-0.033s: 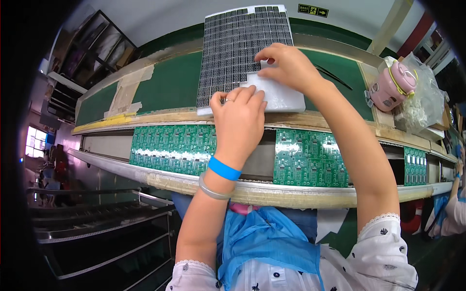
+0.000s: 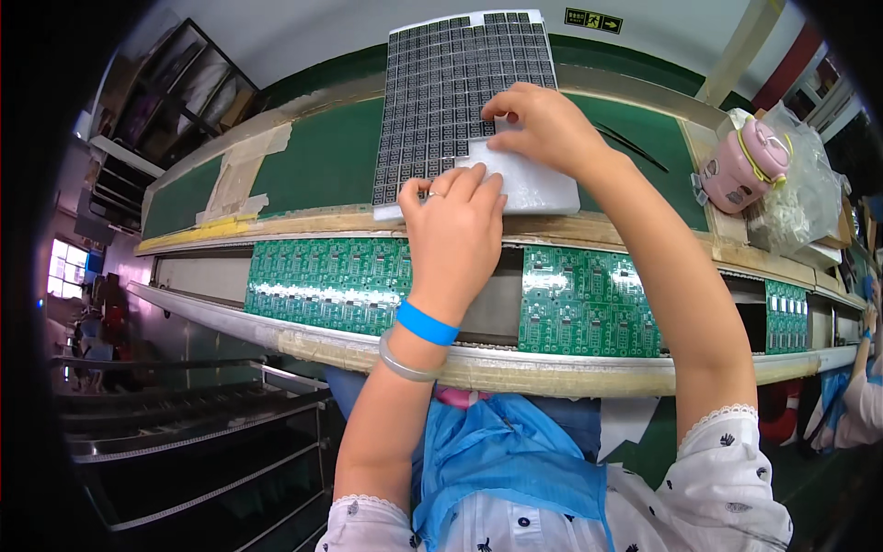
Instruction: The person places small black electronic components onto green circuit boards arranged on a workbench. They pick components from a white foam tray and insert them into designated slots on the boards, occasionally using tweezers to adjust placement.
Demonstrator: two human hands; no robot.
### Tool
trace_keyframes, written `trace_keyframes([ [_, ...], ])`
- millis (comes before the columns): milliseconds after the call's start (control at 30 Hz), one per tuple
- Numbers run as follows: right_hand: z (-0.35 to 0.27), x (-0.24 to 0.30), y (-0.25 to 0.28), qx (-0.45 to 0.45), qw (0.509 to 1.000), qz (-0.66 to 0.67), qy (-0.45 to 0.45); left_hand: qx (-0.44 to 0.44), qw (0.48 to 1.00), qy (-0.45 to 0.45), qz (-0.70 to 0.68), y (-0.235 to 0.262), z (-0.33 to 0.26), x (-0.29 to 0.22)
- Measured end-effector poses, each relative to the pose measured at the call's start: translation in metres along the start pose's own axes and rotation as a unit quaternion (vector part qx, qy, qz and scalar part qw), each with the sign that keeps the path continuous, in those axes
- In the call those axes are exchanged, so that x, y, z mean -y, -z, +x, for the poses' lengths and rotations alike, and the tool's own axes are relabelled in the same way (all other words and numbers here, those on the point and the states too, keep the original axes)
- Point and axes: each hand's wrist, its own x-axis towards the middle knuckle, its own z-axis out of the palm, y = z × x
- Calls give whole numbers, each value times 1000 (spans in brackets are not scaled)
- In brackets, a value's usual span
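On the bench lies a white foam sheet (image 2: 543,189) carrying tight rows of small black digit displays (image 2: 428,101). Its lower right part shows bare white. My left hand (image 2: 452,212) rests on the near part of the sheet, palm down, fingers spread and slightly bent, fingertips beside the lowest displays. Over the right edge of the rows is my right hand (image 2: 547,124), its index finger and thumb curved with a gap between them and their tips at the displays. Whether a display is caught there is hard to see.
Green circuit boards (image 2: 322,281) sit in the rail track along the bench front, with another board group (image 2: 589,299) right of my left wrist. Black tweezers (image 2: 633,147) lie right of the sheet. Further right stand a pink bottle (image 2: 745,166) and a clear plastic bag (image 2: 791,207).
Hardly anything differs. My left hand and wrist have shifted very slightly; the right hand stays at the same displays.
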Motion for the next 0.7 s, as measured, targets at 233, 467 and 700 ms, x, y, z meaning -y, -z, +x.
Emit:
trace_keyframes([
  [233,5,2,0,30,984,-145,101,-24,1000,14,-10,-4,-7,3],
  [467,-5,-9,-17,-76,936,-281,197,-40,999,21,-23,-8,-7,1],
  [700,-50,41,11,-202,975,87,27,-67,946,145,-281,13,-9,-15],
])
